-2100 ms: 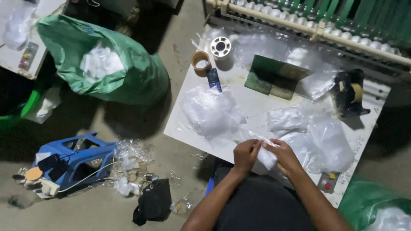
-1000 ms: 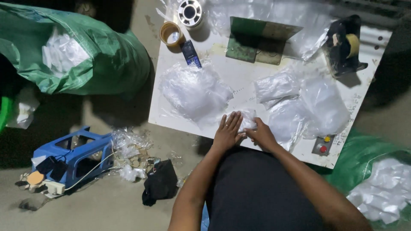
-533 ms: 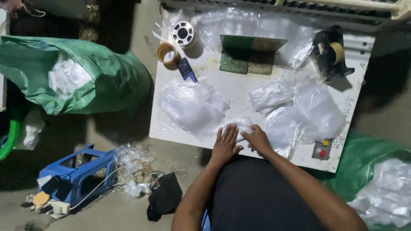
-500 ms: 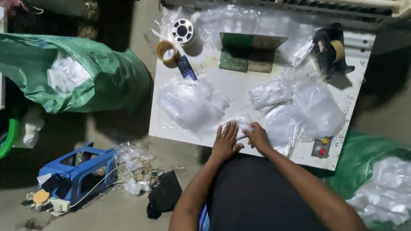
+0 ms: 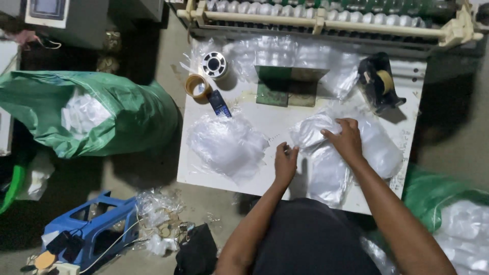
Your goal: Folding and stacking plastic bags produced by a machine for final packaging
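Two hands over worktop (image 5: pixel 265 109): left hand (image 5: pixel 285 164) curled near front edge, grip unclear; right hand (image 5: pixel 347 138) spread flat on clear bag pile (image 5: pixel 326 153). One bag heap (image 5: pixel 226 145) left, bare strip between. Two tape rolls (image 5: pixel 197 85) at far-left corner.

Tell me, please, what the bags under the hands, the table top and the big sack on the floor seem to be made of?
Bags: thin clear plastic film, glossy and crinkled; the right hand presses them, the left hand rests beside.
Table: looks like white painted board or laminate, matte and scuffed; cannot say which.
Sack: green, probably woven plastic, faint sheen, soft folds.
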